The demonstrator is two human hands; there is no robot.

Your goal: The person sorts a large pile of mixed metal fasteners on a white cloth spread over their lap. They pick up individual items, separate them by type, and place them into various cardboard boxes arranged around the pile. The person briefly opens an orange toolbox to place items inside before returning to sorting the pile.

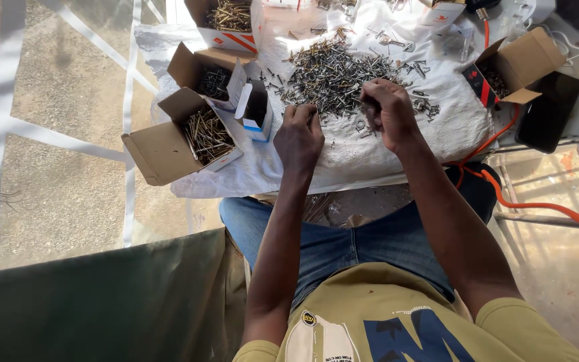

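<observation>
A white cloth [397, 144] covers the table, and a big pile of screws [333, 74] lies on it. Open boxes [189, 134] stand at its left. Both hands work at the pile's near edge — the left hand [298, 137] is curled, the right hand [387, 110] pinches; what they hold is hidden.

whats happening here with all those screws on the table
A seated person works at a heap of loose screws spread on a white cloth. The right hand pinches at the heap's near edge; the left hand is curled closed just short of it. Open cardboard boxes on the left hold more screws, with another box on the right.
</observation>
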